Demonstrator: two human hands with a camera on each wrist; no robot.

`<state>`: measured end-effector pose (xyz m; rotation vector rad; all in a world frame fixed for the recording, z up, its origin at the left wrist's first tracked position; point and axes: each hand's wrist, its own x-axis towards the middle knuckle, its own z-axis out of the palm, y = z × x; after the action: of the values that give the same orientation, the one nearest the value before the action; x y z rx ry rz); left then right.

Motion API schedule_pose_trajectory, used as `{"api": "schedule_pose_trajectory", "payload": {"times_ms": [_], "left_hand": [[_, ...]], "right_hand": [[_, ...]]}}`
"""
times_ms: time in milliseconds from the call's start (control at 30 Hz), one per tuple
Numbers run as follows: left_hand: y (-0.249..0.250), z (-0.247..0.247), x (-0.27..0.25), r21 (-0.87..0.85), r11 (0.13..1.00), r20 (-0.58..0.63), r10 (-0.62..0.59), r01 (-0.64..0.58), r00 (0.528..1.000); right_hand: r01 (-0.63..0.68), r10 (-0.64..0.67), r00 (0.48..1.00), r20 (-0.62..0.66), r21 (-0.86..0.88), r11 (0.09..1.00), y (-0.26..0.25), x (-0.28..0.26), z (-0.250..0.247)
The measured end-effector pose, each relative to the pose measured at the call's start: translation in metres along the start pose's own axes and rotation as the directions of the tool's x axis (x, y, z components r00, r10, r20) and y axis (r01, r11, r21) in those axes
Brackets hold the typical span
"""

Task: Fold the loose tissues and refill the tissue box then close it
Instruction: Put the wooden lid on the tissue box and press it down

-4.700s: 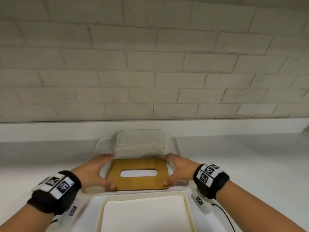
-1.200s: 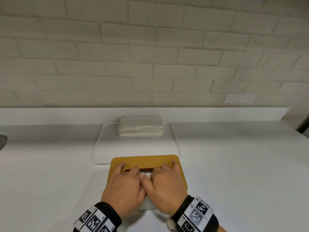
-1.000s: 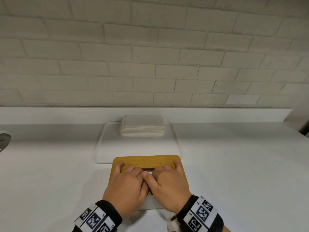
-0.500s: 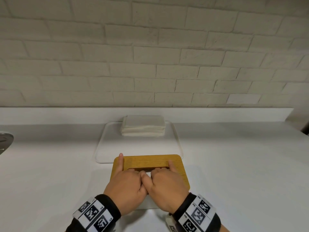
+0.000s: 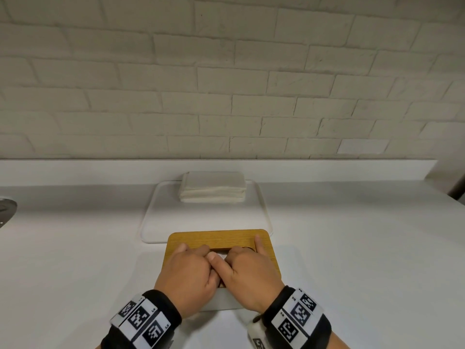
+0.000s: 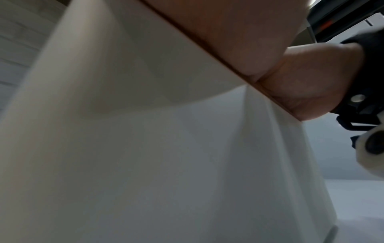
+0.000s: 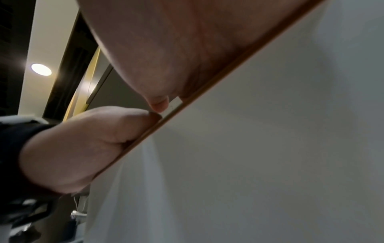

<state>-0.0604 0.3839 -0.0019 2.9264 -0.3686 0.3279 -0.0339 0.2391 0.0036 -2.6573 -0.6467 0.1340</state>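
Observation:
A wooden lid (image 5: 216, 239) with a slot lies on the white tissue box (image 5: 219, 302) at the counter's near edge. My left hand (image 5: 193, 250) and right hand (image 5: 239, 250) sit side by side on the lid, heels on its near half. Their fingers curl down into the slot, where a bit of white tissue (image 5: 217, 254) shows between the thumbs. The right little finger (image 5: 258, 245) lies straight on the wood. In the wrist views the box wall (image 6: 145, 164) (image 7: 270, 148) fills the picture under the lid's edge. The fingertips inside the slot are hidden.
Behind the box a white tray (image 5: 156, 222) carries a stack of folded tissues (image 5: 213, 187) at its far end. A low ledge and brick wall close off the back. A metal rim (image 5: 6, 210) shows at the left edge of the white counter.
The lid, earlier held over the tray, now sits on the box. In the last second the outstretched fingers of both hands curled into the slot; the left index left the wood.

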Motion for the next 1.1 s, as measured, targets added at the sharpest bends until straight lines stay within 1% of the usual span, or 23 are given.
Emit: {"api": "schedule_pose_trajectory", "payload": {"times_ms": [33, 100, 167, 267, 300, 367, 433, 500, 567, 600, 700, 767, 867, 900, 967, 1100], "left_hand": [[0.000, 0.000, 0.000, 0.009, 1.000, -0.025, 0.008, -0.008, 1.000], [-0.001, 0.000, -0.002, -0.031, 0.999, 0.023, 0.044, -0.043, 0.999], [-0.002, -0.002, -0.003, -0.040, 0.996, 0.076, 0.084, -0.081, 0.994], [0.000, -0.006, 0.001, -0.014, 0.995, 0.077, 0.102, -0.102, 0.992], [0.001, -0.008, 0.002, -0.020, 0.995, 0.089, 0.098, -0.097, 0.991], [0.002, -0.009, 0.004, 0.002, 0.993, 0.077, 0.118, -0.119, 0.990], [0.004, -0.010, 0.005, 0.021, 0.995, 0.072, 0.091, -0.093, 0.993], [0.006, -0.012, 0.007, 0.077, 0.995, 0.099, 0.058, -0.066, 0.993], [0.003, -0.004, 0.008, 0.126, 0.988, 0.132, 0.072, -0.089, 0.989], [0.001, 0.001, 0.008, 0.119, 0.988, 0.136, 0.078, -0.095, 0.988], [0.000, 0.004, 0.006, 0.137, 0.984, 0.130, 0.096, -0.114, 0.987], [0.000, 0.002, 0.007, 0.139, 0.985, 0.105, 0.085, -0.099, 0.991], [-0.002, 0.008, 0.004, 0.058, 0.993, 0.078, 0.094, -0.099, 0.993], [-0.004, 0.010, 0.004, 0.037, 0.993, 0.071, 0.106, -0.108, 0.992], [-0.005, 0.013, 0.004, 0.056, 0.990, 0.032, 0.130, -0.131, 0.991], [-0.004, 0.012, 0.004, 0.062, 0.990, 0.011, 0.125, -0.125, 0.992]], "right_hand": [[0.004, -0.004, 1.000, 0.003, 0.026, 1.000, 0.002, 0.001, 0.001], [0.002, -0.002, 1.000, -0.001, 0.057, 0.998, 0.004, 0.003, 0.001], [0.000, 0.000, 1.000, -0.014, 0.026, 1.000, 0.004, 0.002, 0.002], [-0.003, 0.000, 0.999, -0.053, -0.050, 0.999, 0.001, 0.002, 0.005], [-0.005, 0.001, 0.998, -0.065, -0.063, 0.998, 0.000, 0.001, 0.006], [-0.005, -0.002, 0.995, -0.097, -0.077, 0.997, -0.002, 0.000, 0.007], [-0.006, -0.004, 0.992, -0.125, -0.075, 0.997, -0.002, -0.001, 0.008], [-0.020, 0.006, 0.990, -0.143, -0.098, 0.995, -0.003, -0.001, 0.009], [-0.050, 0.032, 0.991, -0.127, -0.134, 0.990, -0.004, 0.000, 0.010], [-0.067, 0.051, 0.992, -0.118, -0.137, 0.988, -0.005, 0.000, 0.009], [-0.093, 0.081, 0.994, -0.079, -0.154, 0.984, -0.009, 0.003, 0.007], [-0.113, 0.103, 0.992, -0.075, -0.133, 0.985, -0.011, 0.004, 0.004], [-0.121, 0.111, 0.991, -0.076, -0.140, 0.983, -0.013, 0.005, 0.002], [-0.125, 0.113, 0.990, -0.088, -0.137, 0.983, -0.013, 0.005, 0.003], [-0.136, 0.120, 0.985, -0.127, -0.132, 0.982, -0.011, 0.003, 0.003], [-0.126, 0.095, 0.977, -0.194, -0.159, 0.979, -0.007, -0.001, 0.002]]}}
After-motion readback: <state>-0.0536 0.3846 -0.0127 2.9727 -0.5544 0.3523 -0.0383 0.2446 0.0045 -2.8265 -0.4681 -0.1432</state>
